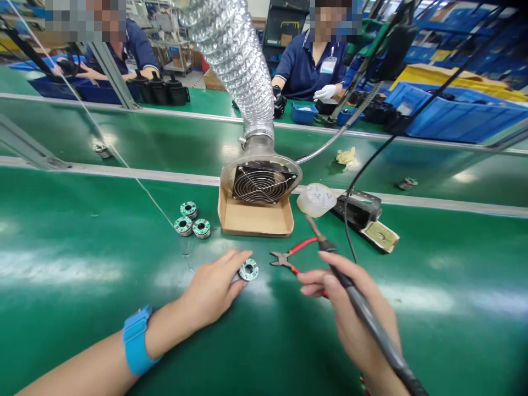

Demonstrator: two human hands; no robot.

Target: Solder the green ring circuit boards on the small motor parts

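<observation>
Between its thumb and fingers, my left hand (214, 286) grips a small round motor stator with a ring-shaped green circuit board (249, 269) on the green bench. A thin wire lies beside that hand. My right hand (350, 308) is closed around a dark soldering iron (355, 300), its tip pointing up and away toward a translucent round tub (317, 199). Red-handled cutters (282, 258) lie open between the hands, partly hidden by my right fingers. To the left stand three similar ring-board parts (201, 227), grouped together. A blue strap (138, 340) circles my left wrist.
A fan (260, 184) under a silver duct (235, 60) sits in a cardboard tray (256, 223). An iron stand with a sponge (381, 236) is at right. Solder wire (140, 184) hangs at left. Two people work beyond the conveyor (181, 140).
</observation>
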